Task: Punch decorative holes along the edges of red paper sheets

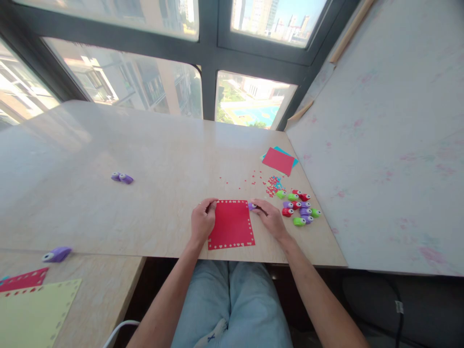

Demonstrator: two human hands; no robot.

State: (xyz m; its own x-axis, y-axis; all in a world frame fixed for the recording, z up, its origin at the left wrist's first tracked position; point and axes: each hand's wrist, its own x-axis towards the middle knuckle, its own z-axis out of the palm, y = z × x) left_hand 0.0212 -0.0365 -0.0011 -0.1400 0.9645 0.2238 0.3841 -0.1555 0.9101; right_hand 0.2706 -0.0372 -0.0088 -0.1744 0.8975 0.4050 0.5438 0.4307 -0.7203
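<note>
Near edge: my knees in jeans, both forearms partly cut off by the frame bottom. Left hand (203, 221) is curled, fingers pinching the top-left edge of the red card (231, 224), which lies flat on the worktop (152, 159) close to its near edge. Right hand (270, 217) is closed on a small purple punch (251, 206) at the card's top-right corner; punch mostly hidden, shape unclear. Just right: cluster of coloured punches (300, 209). Beyond: red confetti (270, 186), too small to resolve, then red and blue sheets (278, 160).
</note>
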